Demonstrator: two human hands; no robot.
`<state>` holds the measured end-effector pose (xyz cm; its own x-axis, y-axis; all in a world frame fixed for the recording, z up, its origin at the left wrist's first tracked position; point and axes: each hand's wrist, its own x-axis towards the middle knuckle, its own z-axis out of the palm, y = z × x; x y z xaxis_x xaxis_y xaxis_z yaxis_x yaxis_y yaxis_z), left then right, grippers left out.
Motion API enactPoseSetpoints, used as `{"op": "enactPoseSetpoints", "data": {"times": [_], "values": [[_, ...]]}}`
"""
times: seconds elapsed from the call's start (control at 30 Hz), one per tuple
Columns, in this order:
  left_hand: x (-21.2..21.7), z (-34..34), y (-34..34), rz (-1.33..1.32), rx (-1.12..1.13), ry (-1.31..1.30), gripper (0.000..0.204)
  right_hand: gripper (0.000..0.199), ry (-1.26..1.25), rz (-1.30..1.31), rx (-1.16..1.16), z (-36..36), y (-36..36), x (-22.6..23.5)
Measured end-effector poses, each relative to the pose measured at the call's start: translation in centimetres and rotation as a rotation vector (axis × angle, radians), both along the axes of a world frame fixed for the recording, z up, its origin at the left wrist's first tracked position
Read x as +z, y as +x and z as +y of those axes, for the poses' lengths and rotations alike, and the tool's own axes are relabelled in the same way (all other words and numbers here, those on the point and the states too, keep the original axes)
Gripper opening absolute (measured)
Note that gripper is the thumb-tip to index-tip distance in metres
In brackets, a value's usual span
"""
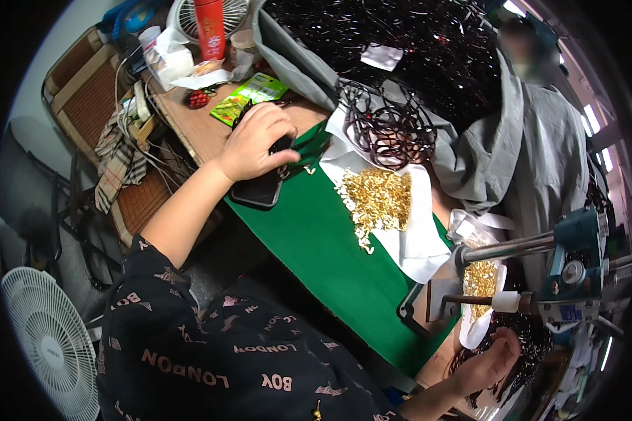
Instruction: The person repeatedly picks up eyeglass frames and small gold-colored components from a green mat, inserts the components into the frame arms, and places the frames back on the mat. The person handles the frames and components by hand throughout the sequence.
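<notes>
My left hand (258, 140) is closed on thin black cords, some of which poke out above the knuckles; its grip is partly hidden. Below it a black phone (260, 193) lies at the edge of a green mat (309, 238). To the right, small gold metal pieces (383, 196) are heaped on white paper (418, 245), some spilling onto the mat. Dark glossy cords (393, 130) lie in loops just beyond the heap. At the lower right my right hand (490, 361), fingers apart and half curled, hovers over or rests on more dark cords (519, 351).
A teal hand-press machine (572, 266) stands at the right beside a white tray of gold pieces (479, 284). Grey cloth (541, 140) surrounds a large dark cord pile (414, 42). A red bottle (209, 28), green packet (249, 97) and chair (84, 91) are at upper left; a floor fan (49, 344) is lower left.
</notes>
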<state>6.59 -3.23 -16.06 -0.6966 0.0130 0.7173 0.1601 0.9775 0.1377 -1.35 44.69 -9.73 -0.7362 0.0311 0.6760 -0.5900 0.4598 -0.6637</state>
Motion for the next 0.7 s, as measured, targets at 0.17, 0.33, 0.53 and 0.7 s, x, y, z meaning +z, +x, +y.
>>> {"op": "enactPoseSetpoints", "data": {"times": [0.17,0.33,0.53,0.7], "values": [[2.4,5.5,-7.5,-0.018,0.116,0.058,0.029,0.016,-0.062,-0.079,0.114,-0.5,0.7,-0.7],[3.7,5.0,-13.8,-0.221,0.093,0.048,0.014,0.012,-0.010,-0.301,0.466,-4.2,2.8,-0.7],[8.9,7.5,-10.3,-0.363,-0.793,1.487,0.013,0.015,0.452,-0.572,0.742,-9.8,1.0,-4.5],[10.7,8.1,-3.7,-0.069,-0.701,0.565,0.036,0.016,0.462,-0.599,0.628,-13.9,-1.8,-7.8]]}}
